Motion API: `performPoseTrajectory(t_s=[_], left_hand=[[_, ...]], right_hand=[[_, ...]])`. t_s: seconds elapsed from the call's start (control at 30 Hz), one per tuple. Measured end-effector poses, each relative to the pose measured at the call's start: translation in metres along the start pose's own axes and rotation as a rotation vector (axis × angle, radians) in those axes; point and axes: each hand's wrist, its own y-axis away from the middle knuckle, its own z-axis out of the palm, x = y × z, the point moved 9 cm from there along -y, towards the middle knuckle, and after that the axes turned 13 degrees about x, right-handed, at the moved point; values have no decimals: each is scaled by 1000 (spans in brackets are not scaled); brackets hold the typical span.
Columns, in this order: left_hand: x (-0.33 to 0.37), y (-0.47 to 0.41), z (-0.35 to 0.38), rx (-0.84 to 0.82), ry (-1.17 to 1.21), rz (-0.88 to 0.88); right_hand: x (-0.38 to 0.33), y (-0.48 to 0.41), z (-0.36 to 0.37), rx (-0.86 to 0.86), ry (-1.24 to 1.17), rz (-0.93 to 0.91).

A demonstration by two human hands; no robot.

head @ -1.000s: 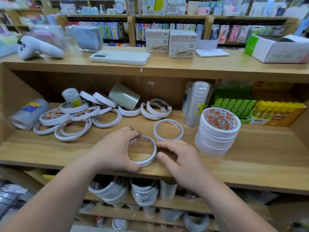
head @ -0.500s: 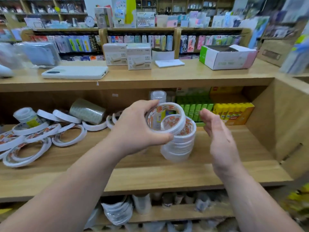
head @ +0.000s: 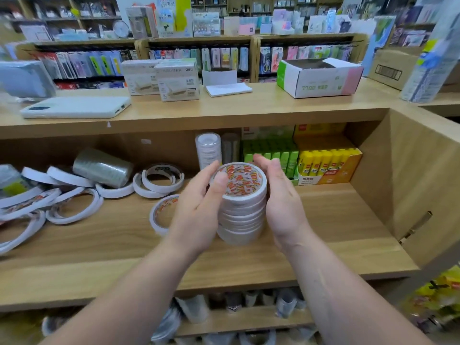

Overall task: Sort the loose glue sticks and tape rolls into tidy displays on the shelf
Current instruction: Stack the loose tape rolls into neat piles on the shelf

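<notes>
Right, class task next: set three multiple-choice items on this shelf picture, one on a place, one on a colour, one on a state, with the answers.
1. Where does the stack of tape rolls stand?
A. On the middle shelf, between the left hand and the right hand
B. On the top shelf
C. On the floor

2. What colour are the sticks beside the green glue sticks?
A. Blue
B. Yellow
C. Red

3. How is the stack?
A. Toppled
B. Scattered
C. Upright

Answers:
1. A, both hands flank it on that shelf.
2. B, yellow glue sticks fill the next box.
3. C, its rolls lie flat, one on another.
</notes>
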Motion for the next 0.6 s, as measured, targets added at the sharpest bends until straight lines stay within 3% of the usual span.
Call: performPoseTrajectory(t_s=[0.17, 0.37, 0.6], left_hand=[[-12, 11, 10, 220, 283, -112], [-31, 18, 22, 251, 440, -273], [-43, 7, 27, 276, 543, -280]], right_hand=[[15, 2, 7, 46, -91, 73], [21, 17, 4, 55, -131, 56], [24, 20, -3, 33, -105, 11]])
